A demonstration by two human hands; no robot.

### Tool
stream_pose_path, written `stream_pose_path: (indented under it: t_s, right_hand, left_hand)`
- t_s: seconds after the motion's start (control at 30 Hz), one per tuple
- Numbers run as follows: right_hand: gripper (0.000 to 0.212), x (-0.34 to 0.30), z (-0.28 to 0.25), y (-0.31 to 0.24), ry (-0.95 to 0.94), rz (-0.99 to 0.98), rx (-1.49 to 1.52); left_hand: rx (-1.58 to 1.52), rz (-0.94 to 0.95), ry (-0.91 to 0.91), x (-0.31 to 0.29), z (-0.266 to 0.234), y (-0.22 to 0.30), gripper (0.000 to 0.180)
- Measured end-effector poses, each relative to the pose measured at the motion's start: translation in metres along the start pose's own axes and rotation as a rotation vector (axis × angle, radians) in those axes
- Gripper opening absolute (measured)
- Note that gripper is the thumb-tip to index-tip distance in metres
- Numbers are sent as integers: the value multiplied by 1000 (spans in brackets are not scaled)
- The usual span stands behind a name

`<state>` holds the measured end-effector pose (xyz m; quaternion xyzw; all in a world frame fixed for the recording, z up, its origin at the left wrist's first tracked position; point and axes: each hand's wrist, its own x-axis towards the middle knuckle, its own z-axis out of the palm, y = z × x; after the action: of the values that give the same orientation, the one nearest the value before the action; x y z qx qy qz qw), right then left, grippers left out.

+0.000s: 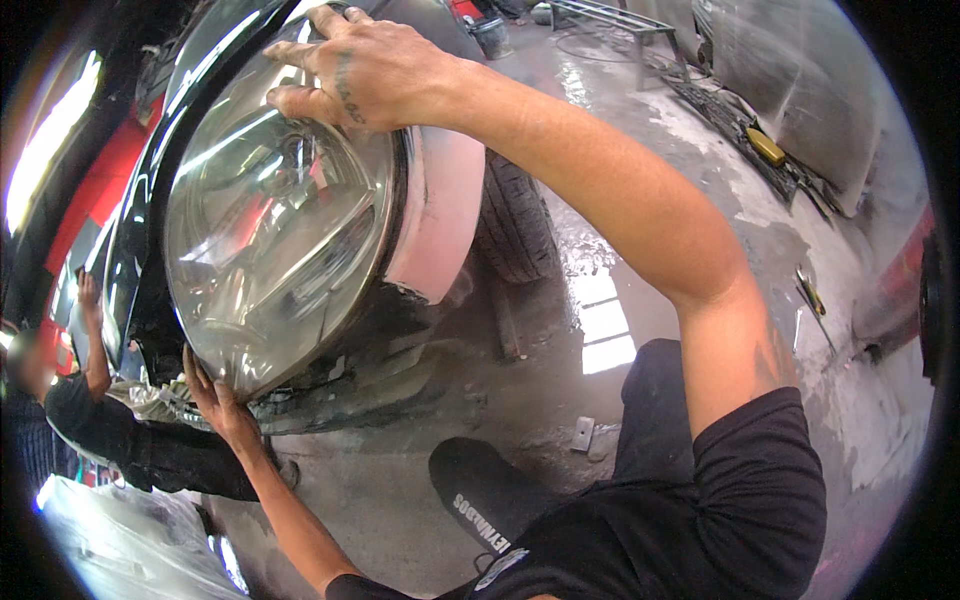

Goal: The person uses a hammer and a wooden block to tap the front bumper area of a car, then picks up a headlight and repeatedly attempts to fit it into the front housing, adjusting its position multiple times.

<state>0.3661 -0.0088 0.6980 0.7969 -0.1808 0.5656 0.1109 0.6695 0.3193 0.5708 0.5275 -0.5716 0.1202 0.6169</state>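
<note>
A large clear car headlight [270, 230] sits in the front corner of a dark car, between my hands. My right hand [365, 75] lies over the headlight's top end, fingers spread across the lens and the black edge beside it. At the lower end, my left hand [222, 405] rests against the headlight's rim with its fingers stretched along the side; the thumb is near the bottom edge. Next to the headlight is a pinkish-white fender panel [440, 215], with a black tire [515, 220] behind it. Below the headlight the car's front shows dark, uncovered parts.
Another person [100, 420] in dark clothes stands at the left by the car, one arm raised. Plastic sheeting [130, 540] covers something at lower left. On the wet grey floor lie a small metal block [583, 435], a yellow object [765, 147] and tools [812, 295]. A metal stand [625, 28] is at the back.
</note>
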Motion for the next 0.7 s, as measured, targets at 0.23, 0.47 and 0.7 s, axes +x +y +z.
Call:
stream_pose_path:
  t_s: [0.23,0.47,0.7]
  right_hand:
    - [67,1,-14,-1,-18,-32,-2]
    - [54,10,-65,-1,-520,-142,-49]
    - [91,-1,-54,12,-300,-18,125]
  left_hand:
    - [235,-26,236,-2,21,-16,54]
    - [168,-44,202,-3,25,-4,51]
    - [124,-18,221,-2,30,-3,60]
